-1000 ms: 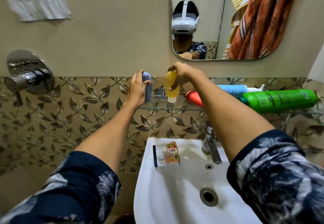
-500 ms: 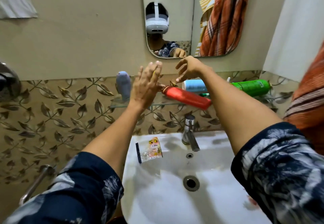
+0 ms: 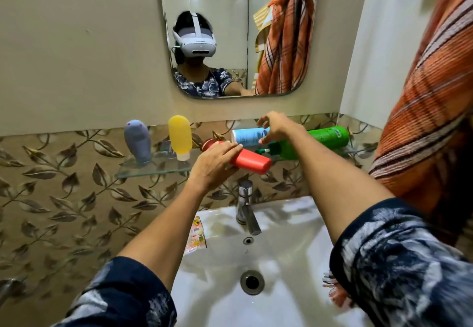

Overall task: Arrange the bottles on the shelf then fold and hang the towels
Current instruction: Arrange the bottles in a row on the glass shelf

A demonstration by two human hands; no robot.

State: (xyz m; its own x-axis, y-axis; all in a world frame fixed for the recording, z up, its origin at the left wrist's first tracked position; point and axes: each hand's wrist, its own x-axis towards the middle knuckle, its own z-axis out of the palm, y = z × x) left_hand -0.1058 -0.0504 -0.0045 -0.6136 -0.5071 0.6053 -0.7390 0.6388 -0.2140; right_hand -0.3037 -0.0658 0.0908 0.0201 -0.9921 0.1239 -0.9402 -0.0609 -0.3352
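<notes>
A glass shelf (image 3: 143, 170) runs along the tiled wall above the sink. A purple bottle (image 3: 138, 141) and a yellow bottle (image 3: 180, 136) stand on it, cap down, at its left end. A red bottle (image 3: 252, 161) lies on its side; my left hand (image 3: 213, 166) grips it near its neck. Behind it lie a blue-and-white bottle (image 3: 247, 136) and a green bottle (image 3: 326, 138). My right hand (image 3: 275, 125) curls over the blue-and-white bottle, fingers and thumb around it. An orange striped towel (image 3: 432, 111) hangs at the right.
A white sink (image 3: 289, 262) with a chrome tap (image 3: 247, 206) sits below the shelf. A small sachet (image 3: 197, 234) lies on the sink's left rim. The mirror (image 3: 238, 32) above reflects a person and hanging towels. A white wall stands close at the right.
The view has swung rightward. My left hand dropped from the yellow bottle onto the red bottle. My right hand moved right and down onto the blue-and-white bottle.
</notes>
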